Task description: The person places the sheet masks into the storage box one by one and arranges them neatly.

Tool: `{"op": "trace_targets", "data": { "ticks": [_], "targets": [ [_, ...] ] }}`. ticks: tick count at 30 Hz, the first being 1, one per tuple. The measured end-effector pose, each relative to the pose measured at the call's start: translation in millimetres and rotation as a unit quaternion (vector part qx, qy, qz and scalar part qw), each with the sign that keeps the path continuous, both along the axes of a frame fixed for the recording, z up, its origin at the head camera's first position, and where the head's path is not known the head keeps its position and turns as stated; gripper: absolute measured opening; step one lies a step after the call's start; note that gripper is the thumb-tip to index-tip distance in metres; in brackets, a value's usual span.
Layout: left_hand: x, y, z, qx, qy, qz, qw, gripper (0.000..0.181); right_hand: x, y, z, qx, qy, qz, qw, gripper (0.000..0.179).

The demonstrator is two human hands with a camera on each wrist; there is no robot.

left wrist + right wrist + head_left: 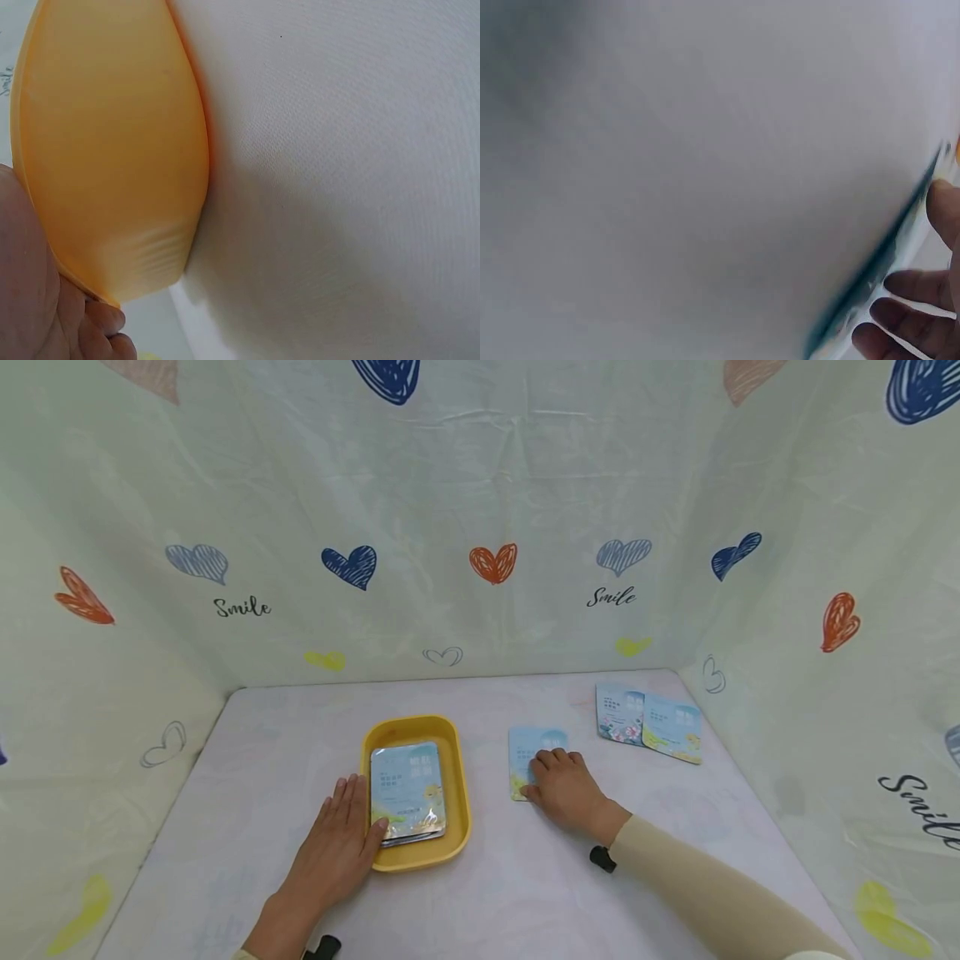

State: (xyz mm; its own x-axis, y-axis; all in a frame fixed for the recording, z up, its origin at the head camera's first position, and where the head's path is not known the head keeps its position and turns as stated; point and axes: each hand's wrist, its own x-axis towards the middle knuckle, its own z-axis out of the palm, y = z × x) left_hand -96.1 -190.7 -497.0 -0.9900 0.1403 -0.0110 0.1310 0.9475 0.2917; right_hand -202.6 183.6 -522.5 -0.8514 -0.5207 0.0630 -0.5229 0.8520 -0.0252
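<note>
My left hand point(334, 842) lies along the left side of a yellow tray point(462, 827), fingers straight and thumb reaching over the rim. In the left wrist view, its fingers touch the rim of the tray's outer wall point(112, 150). Inside the tray is a small stack of flat light-blue sachets point(405, 785) with shiny foil edges. My right hand point(566, 789) grips another light-blue sachet point(525, 747) to the right of the tray, covering its lower right part. In the right wrist view, thumb and fingertips meet this sachet point(907, 232), seen nearly edge-on.
Two more sachets, one with pink flowers point(618, 714) and one overlapping it point(672, 727), lie at the back right of the white table point(480, 910). A pale curtain point(435, 485) with printed hearts encloses the table's back and sides.
</note>
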Motion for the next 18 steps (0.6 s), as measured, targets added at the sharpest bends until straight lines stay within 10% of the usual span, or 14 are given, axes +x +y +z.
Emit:
{"op": "trace_targets", "data": {
  "ticks": [9, 18],
  "targets": [
    [-2.9, -3.2, -0.5, 0.003, 0.009, -0.016, 0.9998, 0.079, -46.0, 29, 7.9, -0.017, -0.027, -0.072, 0.9969, 0.074],
    [-5.1, -4.2, -0.3, 0.007, 0.01, -0.023, 0.9997, 0.079, -67.9, 45, 4.6, -0.01, -0.069, -0.048, 0.9964, 0.09]
  ]
}}
